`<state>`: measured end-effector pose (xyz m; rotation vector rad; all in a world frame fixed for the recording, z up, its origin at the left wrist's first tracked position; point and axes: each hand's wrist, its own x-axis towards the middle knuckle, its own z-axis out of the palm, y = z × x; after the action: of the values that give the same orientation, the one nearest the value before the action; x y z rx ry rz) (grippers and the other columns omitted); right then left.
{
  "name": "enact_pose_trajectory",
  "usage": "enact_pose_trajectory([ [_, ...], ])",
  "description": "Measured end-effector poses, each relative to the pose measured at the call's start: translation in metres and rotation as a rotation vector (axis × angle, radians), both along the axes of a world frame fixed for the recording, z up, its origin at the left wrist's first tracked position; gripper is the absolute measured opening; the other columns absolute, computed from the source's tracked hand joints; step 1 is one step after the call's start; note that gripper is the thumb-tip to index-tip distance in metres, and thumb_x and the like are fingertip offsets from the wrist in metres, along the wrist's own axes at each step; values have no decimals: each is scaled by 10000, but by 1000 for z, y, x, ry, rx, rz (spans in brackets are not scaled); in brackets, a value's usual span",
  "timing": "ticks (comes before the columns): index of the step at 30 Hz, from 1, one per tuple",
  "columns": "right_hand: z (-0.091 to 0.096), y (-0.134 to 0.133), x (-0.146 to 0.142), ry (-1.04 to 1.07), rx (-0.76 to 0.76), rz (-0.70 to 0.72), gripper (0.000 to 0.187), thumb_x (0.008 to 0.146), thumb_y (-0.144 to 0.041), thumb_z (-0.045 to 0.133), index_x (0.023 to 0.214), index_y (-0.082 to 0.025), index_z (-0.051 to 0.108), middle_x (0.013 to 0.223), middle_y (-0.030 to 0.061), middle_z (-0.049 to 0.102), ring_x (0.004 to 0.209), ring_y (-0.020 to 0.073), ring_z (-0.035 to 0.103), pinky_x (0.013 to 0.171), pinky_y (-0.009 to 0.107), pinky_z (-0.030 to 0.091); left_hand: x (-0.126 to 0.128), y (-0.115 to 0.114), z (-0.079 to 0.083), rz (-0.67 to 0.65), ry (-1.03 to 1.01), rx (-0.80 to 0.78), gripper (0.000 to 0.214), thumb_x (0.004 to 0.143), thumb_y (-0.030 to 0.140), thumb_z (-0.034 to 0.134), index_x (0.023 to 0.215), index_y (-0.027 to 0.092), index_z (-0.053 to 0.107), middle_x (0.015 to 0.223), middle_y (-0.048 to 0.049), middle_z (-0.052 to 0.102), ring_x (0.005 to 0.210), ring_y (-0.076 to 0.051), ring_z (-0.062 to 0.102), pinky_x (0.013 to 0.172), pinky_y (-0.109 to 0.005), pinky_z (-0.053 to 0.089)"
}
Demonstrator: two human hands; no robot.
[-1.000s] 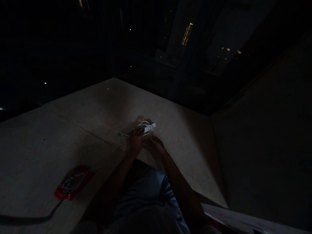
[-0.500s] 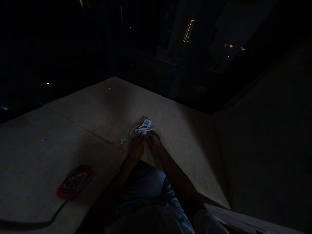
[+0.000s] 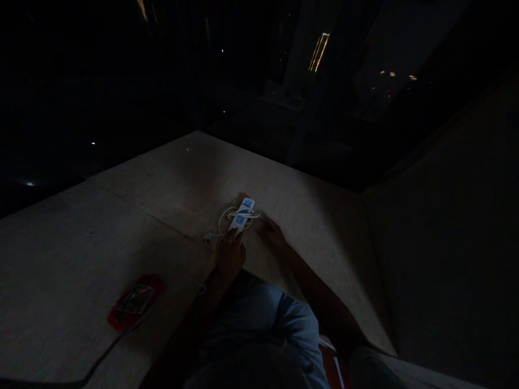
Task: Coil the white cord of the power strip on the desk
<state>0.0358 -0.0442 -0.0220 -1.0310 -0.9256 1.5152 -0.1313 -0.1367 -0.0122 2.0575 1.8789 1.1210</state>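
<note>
A white power strip [image 3: 240, 220] with blue socket faces lies slantwise on the pale tabletop. Its white cord [image 3: 222, 218] loops over the middle of the strip and curls out to the left, where the plug [image 3: 207, 237] rests on the table. My left hand [image 3: 231, 254] is at the near end of the strip, fingers closed on that end. To the right, apart from the strip, is my right hand [image 3: 272, 233]. It looks dark and blurred, and its fingers are hard to make out.
At the left on the pale tabletop [image 3: 121, 237] sits a red device [image 3: 137, 302] with a dark cable [image 3: 101, 359] running toward the near left. A seam crosses the table. Dark glass with points of light stands beyond, and a wall [image 3: 438, 259] rises at the right.
My right hand has left the strip and moved right. My left hand sits slightly lower at the near end, and more of the strip shows. The view has shifted a little.
</note>
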Motion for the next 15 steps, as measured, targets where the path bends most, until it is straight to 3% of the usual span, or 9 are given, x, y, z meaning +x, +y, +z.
enact_pose_trajectory([
  [8, 6, -81, 158, -291, 25, -305, 367, 593, -485, 842, 827, -222, 737, 894, 65, 744, 803, 250, 672, 868, 481, 522, 59, -18, -11, -252, -137, -179, 353, 864, 129, 484, 1161, 195, 663, 1127, -120, 694, 1095, -262, 630, 1001, -440, 485],
  [15, 3, -166, 242, -596, 87, -582, 323, 729, -498, 730, 864, -205, 744, 947, 123, 740, 914, 301, 651, 910, 500, 475, 112, -17, -21, -401, -109, -233, 329, 858, 108, 474, 1086, 191, 697, 1067, -107, 724, 1015, -249, 663, 941, -407, 501],
])
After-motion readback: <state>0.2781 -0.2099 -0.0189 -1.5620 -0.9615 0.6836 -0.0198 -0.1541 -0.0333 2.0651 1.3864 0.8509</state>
